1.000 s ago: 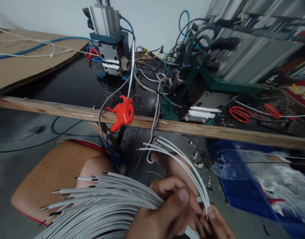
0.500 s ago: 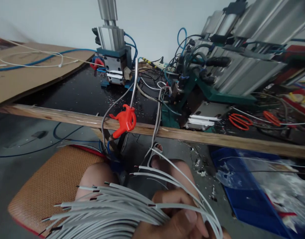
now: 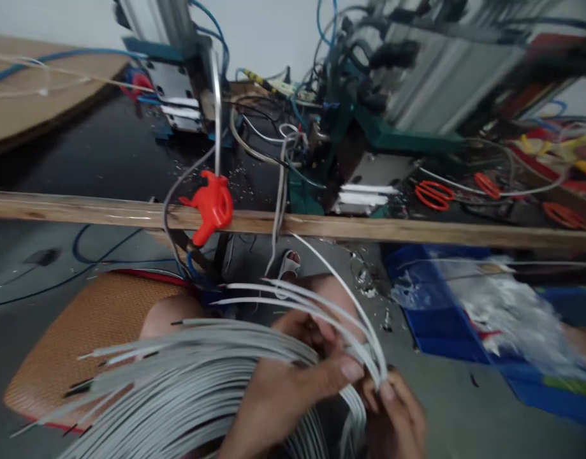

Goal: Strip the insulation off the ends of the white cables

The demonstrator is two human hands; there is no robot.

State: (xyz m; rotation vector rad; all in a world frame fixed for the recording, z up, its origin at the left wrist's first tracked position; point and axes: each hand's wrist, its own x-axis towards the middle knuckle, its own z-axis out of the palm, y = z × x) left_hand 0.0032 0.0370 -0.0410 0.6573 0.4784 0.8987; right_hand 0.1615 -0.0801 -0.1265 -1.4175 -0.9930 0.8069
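A thick bundle of grey-white cables [image 3: 178, 382] with stripped, dark-tipped ends lies across my lap, fanning toward the lower left. My left hand [image 3: 283, 398] is closed around part of this bundle, its thumb stretched out to the right over the cables. A few separated cables [image 3: 328, 310] arc above the rest and bend down on the right. My right hand [image 3: 400, 408] pinches these cables between thumb and fingers at the bend, just right of my left thumb. The lower parts of both hands' grips are hidden behind the cables.
A wooden-edged bench [image 3: 254, 220] carries metal pneumatic machines [image 3: 173, 89], hoses and orange-handled scissors [image 3: 433, 194]. A red air blow gun [image 3: 211, 204] hangs at its edge. A woven stool seat [image 3: 96, 344] is at left; a blue bin [image 3: 417, 306] with clear plastic stands at right.
The view has shifted, moving the bench up and left. My right hand has come into fuller view, pinching the separated cables. The single cable across my left fingers no longer lies there.
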